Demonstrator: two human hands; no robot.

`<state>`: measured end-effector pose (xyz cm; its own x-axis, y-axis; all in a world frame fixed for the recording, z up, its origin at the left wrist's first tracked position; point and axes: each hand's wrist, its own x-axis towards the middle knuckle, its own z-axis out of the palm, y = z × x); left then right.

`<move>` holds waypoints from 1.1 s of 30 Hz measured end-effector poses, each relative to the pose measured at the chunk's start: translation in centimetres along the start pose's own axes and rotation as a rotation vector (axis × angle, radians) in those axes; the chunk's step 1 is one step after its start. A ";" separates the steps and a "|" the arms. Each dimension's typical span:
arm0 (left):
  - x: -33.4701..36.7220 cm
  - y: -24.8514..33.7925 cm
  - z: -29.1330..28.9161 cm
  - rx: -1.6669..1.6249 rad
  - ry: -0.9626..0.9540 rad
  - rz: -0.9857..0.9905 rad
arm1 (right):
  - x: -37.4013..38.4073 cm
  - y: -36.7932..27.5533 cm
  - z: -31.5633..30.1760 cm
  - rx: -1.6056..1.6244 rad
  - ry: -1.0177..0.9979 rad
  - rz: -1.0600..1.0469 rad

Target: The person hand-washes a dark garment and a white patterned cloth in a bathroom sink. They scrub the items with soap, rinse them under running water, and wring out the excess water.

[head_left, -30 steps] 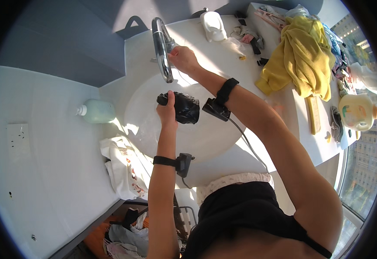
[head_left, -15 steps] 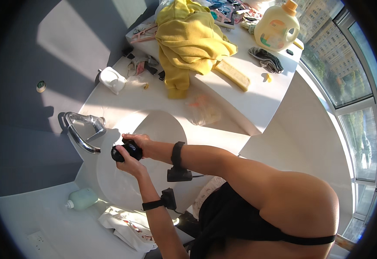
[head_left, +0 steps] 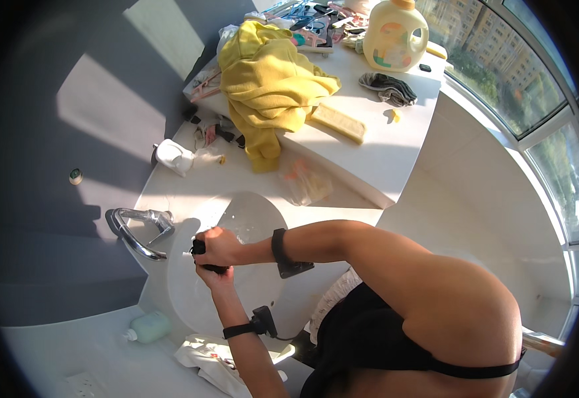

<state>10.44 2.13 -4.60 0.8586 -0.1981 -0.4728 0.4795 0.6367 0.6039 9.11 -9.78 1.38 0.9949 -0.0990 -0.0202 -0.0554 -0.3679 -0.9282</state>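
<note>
Over the round white basin (head_left: pixel 186 298), both my hands are closed tightly around a small balled black cloth (head_left: pixel 198 247). My right hand (head_left: pixel 220 245) wraps across its top, with the knuckles upward. Just below, my left hand (head_left: pixel 217 276) grips the lower part, the two hands touching. Only dark bits of the cloth show between and beside my fingers; the rest is hidden. Small white specks, like drops or suds, show in the basin beyond my hands. A chrome faucet (head_left: pixel 133 235) curves over the basin's left rim, beside the cloth.
A yellow garment (head_left: pixel 269 93) drapes over the raised white counter (head_left: pixel 375 156), near a yellowish soap bar (head_left: pixel 340 124), a dark striped cloth (head_left: pixel 389 89) and a cream detergent jug (head_left: pixel 395 40). A pale green bottle (head_left: pixel 148 328) and a white printed cloth (head_left: pixel 213 361) lie near the basin's close side.
My right hand has turned over the top of the black cloth, and my fingers now cover more of it. Specks have appeared in the basin. The whole view has shifted slightly.
</note>
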 end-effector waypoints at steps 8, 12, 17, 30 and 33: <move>-1.0 1.3 1.4 0.197 -0.120 0.050 | -0.2 2.2 -1.4 0.723 -0.251 0.549; -1.9 2.2 2.6 0.242 -0.073 -0.104 | 1.2 4.0 -1.0 0.719 0.095 0.515; -3.5 1.4 2.5 0.209 0.020 0.053 | 2.3 2.3 -4.2 0.616 0.319 0.501; -3.8 0.8 -0.9 0.065 0.241 0.135 | 1.4 2.4 -5.4 0.503 0.405 0.492; -5.5 0.2 3.4 0.035 -0.270 0.246 | 1.2 1.9 -4.0 0.465 0.328 0.486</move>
<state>6.38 0.82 0.31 0.9638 -0.2342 -0.1270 0.2541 0.6649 0.7024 9.82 -14.33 1.11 0.7873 -0.4480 -0.4236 -0.3686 0.2087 -0.9059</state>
